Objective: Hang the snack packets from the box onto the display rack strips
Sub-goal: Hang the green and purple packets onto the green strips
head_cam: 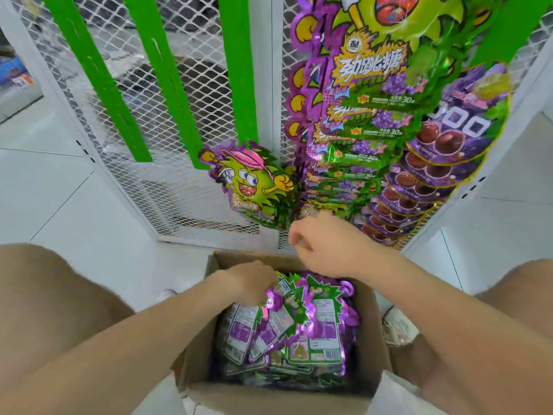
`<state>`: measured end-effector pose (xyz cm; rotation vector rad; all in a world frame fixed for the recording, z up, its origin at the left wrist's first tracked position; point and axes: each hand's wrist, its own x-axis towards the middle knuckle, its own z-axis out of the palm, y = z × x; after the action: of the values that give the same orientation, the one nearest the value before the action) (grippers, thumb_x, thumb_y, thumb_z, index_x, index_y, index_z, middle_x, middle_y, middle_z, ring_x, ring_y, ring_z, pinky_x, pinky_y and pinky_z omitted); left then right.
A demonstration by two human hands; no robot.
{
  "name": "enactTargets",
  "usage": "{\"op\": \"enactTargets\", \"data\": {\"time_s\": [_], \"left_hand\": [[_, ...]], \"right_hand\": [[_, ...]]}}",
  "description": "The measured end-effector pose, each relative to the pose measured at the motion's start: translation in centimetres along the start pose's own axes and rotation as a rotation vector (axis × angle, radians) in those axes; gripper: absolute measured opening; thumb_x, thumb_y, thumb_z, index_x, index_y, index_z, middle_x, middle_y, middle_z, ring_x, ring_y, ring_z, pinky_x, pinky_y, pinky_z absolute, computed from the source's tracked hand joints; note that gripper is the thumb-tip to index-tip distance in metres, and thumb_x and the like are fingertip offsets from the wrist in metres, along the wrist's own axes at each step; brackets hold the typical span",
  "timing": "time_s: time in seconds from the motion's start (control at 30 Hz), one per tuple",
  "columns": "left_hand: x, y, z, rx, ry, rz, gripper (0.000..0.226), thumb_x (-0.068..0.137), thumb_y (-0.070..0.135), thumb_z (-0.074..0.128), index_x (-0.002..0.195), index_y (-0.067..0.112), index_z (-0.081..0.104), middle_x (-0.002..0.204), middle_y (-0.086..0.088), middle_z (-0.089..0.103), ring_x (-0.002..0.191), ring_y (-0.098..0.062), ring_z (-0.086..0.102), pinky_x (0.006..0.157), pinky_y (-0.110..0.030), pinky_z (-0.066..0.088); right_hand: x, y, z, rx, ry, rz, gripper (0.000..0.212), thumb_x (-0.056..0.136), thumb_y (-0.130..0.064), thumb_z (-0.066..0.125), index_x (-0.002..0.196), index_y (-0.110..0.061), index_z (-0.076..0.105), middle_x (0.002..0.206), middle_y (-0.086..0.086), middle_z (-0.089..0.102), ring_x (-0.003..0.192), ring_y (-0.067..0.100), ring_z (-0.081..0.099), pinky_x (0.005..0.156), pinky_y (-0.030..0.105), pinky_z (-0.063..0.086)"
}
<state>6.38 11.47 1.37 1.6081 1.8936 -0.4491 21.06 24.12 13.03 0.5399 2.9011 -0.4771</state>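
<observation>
Head view: box (269,399) full of packets (302,327); left hand (248,280) around some; right hand (326,247) unclear

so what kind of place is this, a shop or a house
Most likely a shop. Green display strips hang on a white mesh rack, a column of identical candy packets already fills one, and an open cardboard box of loose packets sits on the tiled floor.

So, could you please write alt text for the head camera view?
A person's left hand digs into purple-green snack packets in an open cardboard box, while the right hand hovers above, fingers curled. Behind, a mesh display rack holds green strips, some hung with packets.
</observation>
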Motion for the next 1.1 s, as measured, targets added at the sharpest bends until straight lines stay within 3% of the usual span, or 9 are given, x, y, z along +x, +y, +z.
{"op": "enactTargets", "data": {"time_s": [0.1,0.2,0.3,0.47,0.7,0.77,0.87,1.03,1.1], "left_hand": [[2.9,0.1,3.4,0.182,0.03,0.008,0.053,0.103,0.008,0.057,0.153,0.012,0.041,0.153,-0.016,0.046,0.137,-0.039,0.049,0.11,-0.054,0.045],[4.3,-0.4,5.4,0.355,0.054,0.004,0.06,0.105,0.016,0.057,0.16,0.018,0.034,0.166,-0.013,0.027,0.149,-0.041,0.03,0.118,-0.057,0.032],[4.8,-1.2,6.0,0.41,0.052,0.024,0.053,0.103,0.033,0.063,0.15,0.017,0.047,0.16,-0.012,0.035,0.147,-0.038,0.031,0.116,-0.056,0.032],[4.8,-1.1,6.0,0.341,0.094,0.078,0.075,0.099,0.022,0.071,0.16,0.019,0.027,0.164,-0.007,0.034,0.148,-0.033,0.035,0.114,-0.052,0.034],[3.9,-1.2,5.5,0.572,0.036,0.114,0.048,0.103,0.028,0.064,0.149,0.023,0.051,0.148,-0.008,0.057,0.148,-0.032,0.038,0.124,-0.061,0.02],[2.9,-1.3,3.6,0.456,0.023,0.083,0.035,0.102,0.025,0.065,0.136,0.025,0.058,0.129,-0.006,0.068,0.132,-0.029,0.055,0.122,-0.059,0.027],[0.4,-1.6,-0.5,0.11,0.099,0.032,0.017,0.096,0.025,0.071,0.111,0.021,0.064,0.111,-0.006,0.07,0.107,-0.032,0.066,0.089,-0.044,0.052],[-6.0,-0.7,-7.0,-0.268,0.42,0.006,0.022,0.093,0.03,0.079,0.102,0.02,0.062,0.079,0.004,0.062,0.076,-0.021,0.06,0.067,-0.031,0.039],[-7.8,-0.7,-8.4,-0.48,0.529,-0.053,0.026,0.09,0.026,0.081,0.11,0.021,0.064,0.074,0.003,0.066,0.065,-0.012,0.063,0.064,-0.029,0.046]], "right_hand": [[-0.4,0.3,1.4,-0.114,-0.221,-0.045,0.019,0.098,-0.022,0.052,0.11,-0.02,0.067,0.089,0.004,0.062,0.094,0.03,0.063,0.073,0.041,0.055],[-0.7,0.5,2.3,-0.209,-0.338,-0.049,0.014,0.1,-0.017,0.052,0.111,-0.015,0.062,0.087,0.003,0.05,0.077,0.026,0.057,0.055,0.034,0.044],[-1.1,0.8,2.7,-0.269,-0.386,-0.034,0.009,0.103,-0.015,0.05,0.111,-0.015,0.054,0.087,0.002,0.039,0.064,0.017,0.044,0.049,0.031,0.03],[-1.1,0.7,3.0,-0.245,-0.431,-0.013,0.003,0.103,-0.017,0.05,0.103,-0.018,0.048,0.086,0.001,0.037,0.066,0.019,0.047,0.05,0.033,0.032],[-1.5,0.2,3.2,-0.226,-0.467,-0.03,0.008,0.104,-0.019,0.048,0.105,-0.012,0.054,0.09,0.004,0.041,0.071,0.025,0.055,0.054,0.035,0.04],[-1.4,0.3,3.3,-0.213,-0.475,-0.026,0.01,0.104,-0.018,0.049,0.102,-0.011,0.055,0.094,0.006,0.046,0.074,0.029,0.058,0.057,0.037,0.044],[-1.1,0.1,3.3,-0.153,-0.435,-0.026,0.016,0.104,-0.023,0.051,0.112,-0.011,0.059,0.101,0.008,0.051,0.087,0.032,0.064,0.068,0.042,0.055],[-1.0,-1.1,2.6,0.024,-0.22,-0.083,0.034,0.102,-0.036,0.061,0.128,-0.014,0.061,0.093,0.002,0.064,0.106,0.022,0.051,0.088,0.041,0.049],[-1.4,-1.8,2.1,0.153,-0.17,-0.055,0.065,0.09,-0.057,0.071,0.14,-0.019,0.053,0.104,0.003,0.07,0.103,0.018,0.053,0.093,0.042,0.052]]}}
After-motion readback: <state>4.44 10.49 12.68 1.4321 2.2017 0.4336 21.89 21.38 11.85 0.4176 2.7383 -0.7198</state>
